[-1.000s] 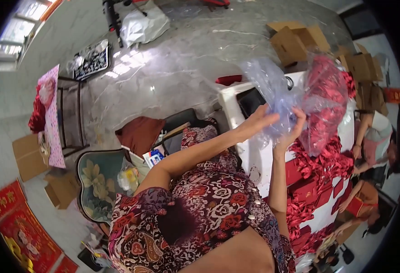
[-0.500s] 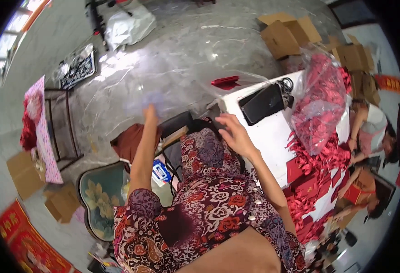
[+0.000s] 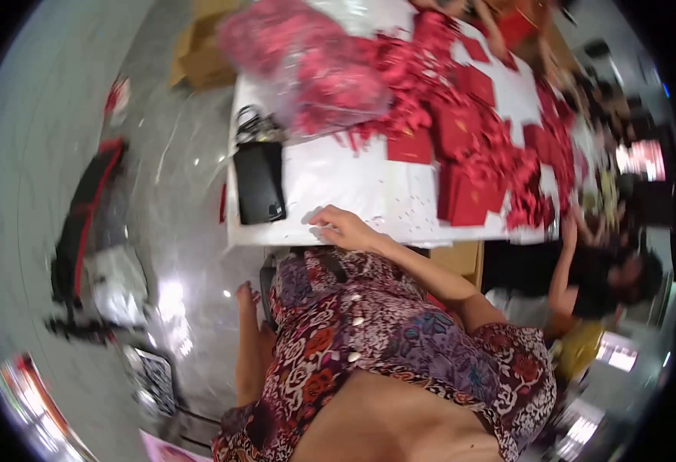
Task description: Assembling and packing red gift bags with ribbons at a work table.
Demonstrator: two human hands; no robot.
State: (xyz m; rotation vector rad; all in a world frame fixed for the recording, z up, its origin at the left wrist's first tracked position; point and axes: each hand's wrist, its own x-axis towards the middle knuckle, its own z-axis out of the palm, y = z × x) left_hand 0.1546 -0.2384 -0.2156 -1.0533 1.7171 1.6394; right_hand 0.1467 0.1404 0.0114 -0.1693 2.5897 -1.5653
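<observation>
The counter (image 3: pixel 368 192) was white. A black pouch (image 3: pixel 259 183) lay on it, just beside the right hand (image 3: pixel 343 227). Red envelopes (image 3: pixel 469 196) and loose red paper scraps (image 3: pixel 507 146) were spread across the white top, and a clear plastic bag (image 3: pixel 307 69) showed pink-red pieces inside. The person's dress (image 3: pixel 399 339) carried a floral pattern in dark red, purple, orange and white. The floor (image 3: pixel 176 177) was glossy grey. A cardboard box (image 3: pixel 199 46) was brown.

Head fisheye, looking down, white table (image 3: pixel 353 185) near
</observation>
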